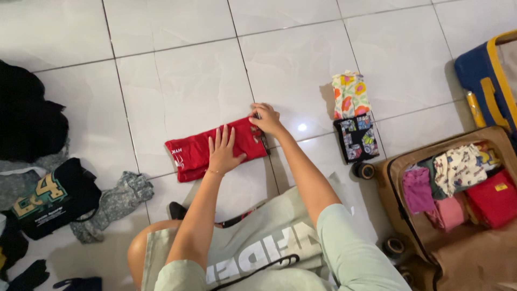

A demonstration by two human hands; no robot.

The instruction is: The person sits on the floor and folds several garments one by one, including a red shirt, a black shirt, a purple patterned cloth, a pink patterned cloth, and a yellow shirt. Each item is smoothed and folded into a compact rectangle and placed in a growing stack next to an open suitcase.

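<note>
From the head view, your left hand (223, 152) lies flat, fingers spread, on the middle of the folded red garment (215, 148) on the floor, while your right hand (266, 118) pinches its far right end, grip closed on the cloth. The garment's long axis runs sideways beneath both hands (slightly tilted). Two folded patterned pieces (353, 116) lie beyond your right hand, the open suitcase (458, 258) farther right.

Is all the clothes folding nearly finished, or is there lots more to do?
Partway. Done: folded clothes already lie in the open suitcase, and two folded patterned pieces wait on the floor tiles beside it. In hand: the left hand presses a folded red garment flat while the right hand holds its end. Left: an unfolded pile lies on the left.
</note>
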